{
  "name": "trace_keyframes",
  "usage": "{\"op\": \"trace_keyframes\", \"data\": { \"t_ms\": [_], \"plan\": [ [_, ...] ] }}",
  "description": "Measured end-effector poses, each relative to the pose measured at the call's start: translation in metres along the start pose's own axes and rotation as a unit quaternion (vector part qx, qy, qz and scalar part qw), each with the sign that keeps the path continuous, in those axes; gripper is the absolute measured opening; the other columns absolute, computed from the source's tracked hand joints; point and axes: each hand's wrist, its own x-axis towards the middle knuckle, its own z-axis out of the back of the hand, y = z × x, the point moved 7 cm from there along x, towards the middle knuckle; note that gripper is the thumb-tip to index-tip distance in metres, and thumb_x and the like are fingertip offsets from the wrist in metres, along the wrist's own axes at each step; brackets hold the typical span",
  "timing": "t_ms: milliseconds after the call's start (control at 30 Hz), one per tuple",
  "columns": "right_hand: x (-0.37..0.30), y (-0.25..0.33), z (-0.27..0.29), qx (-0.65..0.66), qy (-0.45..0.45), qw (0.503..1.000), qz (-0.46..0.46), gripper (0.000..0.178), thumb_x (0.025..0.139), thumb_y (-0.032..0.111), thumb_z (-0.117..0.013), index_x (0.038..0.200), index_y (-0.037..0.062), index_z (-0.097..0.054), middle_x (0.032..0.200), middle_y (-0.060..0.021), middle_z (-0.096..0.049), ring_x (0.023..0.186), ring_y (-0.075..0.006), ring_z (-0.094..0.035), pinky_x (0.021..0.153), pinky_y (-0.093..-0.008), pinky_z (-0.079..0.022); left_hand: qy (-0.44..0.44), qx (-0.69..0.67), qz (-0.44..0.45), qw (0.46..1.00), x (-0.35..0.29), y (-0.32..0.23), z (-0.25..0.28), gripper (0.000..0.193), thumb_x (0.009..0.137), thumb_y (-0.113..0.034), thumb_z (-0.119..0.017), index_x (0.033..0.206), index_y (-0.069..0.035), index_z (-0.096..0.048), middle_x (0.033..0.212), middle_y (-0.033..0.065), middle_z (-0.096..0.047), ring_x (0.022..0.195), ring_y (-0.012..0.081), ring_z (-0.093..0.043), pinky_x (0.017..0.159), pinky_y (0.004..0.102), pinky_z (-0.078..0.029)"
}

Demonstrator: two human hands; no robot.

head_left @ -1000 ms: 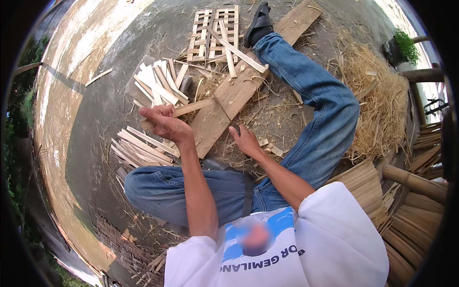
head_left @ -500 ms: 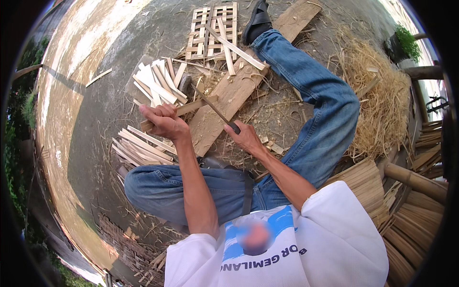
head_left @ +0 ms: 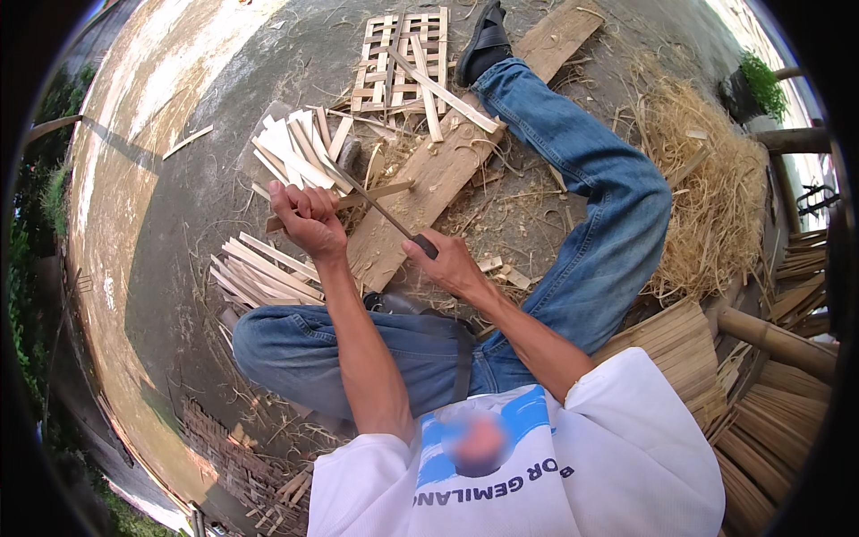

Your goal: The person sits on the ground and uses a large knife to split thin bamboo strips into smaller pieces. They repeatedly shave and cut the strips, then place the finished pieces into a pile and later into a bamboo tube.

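Note:
My left hand (head_left: 310, 219) is closed round a flat bamboo strip (head_left: 383, 191), whose far end reaches over a wooden plank (head_left: 407, 206) on the ground. In my right hand (head_left: 445, 259) is the dark handle of a long-bladed knife (head_left: 386, 213). Its blade slants up and left, crossing the strip close to my left fingers. Beyond my left hand lies a fanned pile of pale strips (head_left: 300, 148). Another bundle of strips (head_left: 264, 271) rests beside my left knee.
A woven slat lattice (head_left: 403, 58) with loose strips lies ahead, near my right foot. A heap of fine shavings (head_left: 702, 192) spreads on the right. A bamboo pole (head_left: 777, 340) and stacked slats (head_left: 761, 438) stand at the lower right. A potted plant (head_left: 761, 85) is farther off.
My right hand has moved left and slightly down, bringing the knife blade up across the strip near my left hand. My left hand has shifted slightly left.

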Motion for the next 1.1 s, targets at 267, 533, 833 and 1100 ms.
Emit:
{"op": "trace_keyframes", "data": {
  "t_ms": [267, 533, 833, 1100],
  "plan": [
    [0.014, -0.058, 0.009, 0.008, -0.015, 0.999, -0.049, 0.058, 0.099, 0.052, -0.059, 0.082, -0.003, -0.059, 0.06, -0.0128, -0.054, 0.054, -0.0224, -0.055, 0.056, -0.0434, -0.045, 0.018, 0.009, 0.002, 1.0, 0.003, 0.0, -0.01, 0.054, 0.108, -0.037, -0.042, 0.059, -0.019, -0.026, 0.048, -0.0062, -0.016, 0.043, 0.0095, -0.015, 0.047, 0.0298, -0.023],
    [0.016, -0.044, 0.013, -0.046, -0.026, 0.998, -0.02, 0.053, 0.098, 0.05, -0.061, 0.085, -0.0016, -0.061, 0.063, -0.0163, -0.056, 0.057, -0.0259, -0.055, 0.058, -0.0421, -0.046, 0.027, 0.01, -0.004, 1.0, 0.006, -0.004, -0.004, 0.053, 0.106, -0.035, -0.044, 0.059, -0.018, -0.026, 0.048, -0.0056, -0.017, 0.044, 0.0102, -0.012, 0.048, 0.0307, -0.022],
    [0.017, -0.078, 0.02, 0.016, -0.042, 0.992, -0.116, 0.055, 0.099, 0.051, -0.06, 0.085, -0.0022, -0.061, 0.061, -0.0156, -0.056, 0.056, -0.0263, -0.06, 0.057, -0.0426, -0.047, 0.017, 0.01, 0.002, 1.0, 0.007, -0.001, -0.002, 0.052, 0.106, -0.034, -0.044, 0.059, -0.018, -0.026, 0.048, -0.0058, -0.017, 0.044, 0.0096, -0.013, 0.048, 0.031, -0.022],
    [0.013, -0.081, -0.002, 0.057, -0.037, 0.989, -0.134, 0.054, 0.099, 0.049, -0.061, 0.086, -0.0033, -0.059, 0.062, -0.0181, -0.058, 0.057, -0.0302, -0.062, 0.058, -0.0433, -0.049, -0.157, 0.093, -0.08, 0.98, 0.004, -0.003, 0.012, 0.053, 0.11, -0.045, -0.042, 0.067, -0.017, -0.028, 0.053, -0.0054, -0.02, 0.046, 0.009, -0.017, 0.046, 0.0289, -0.019]
  ]
}}
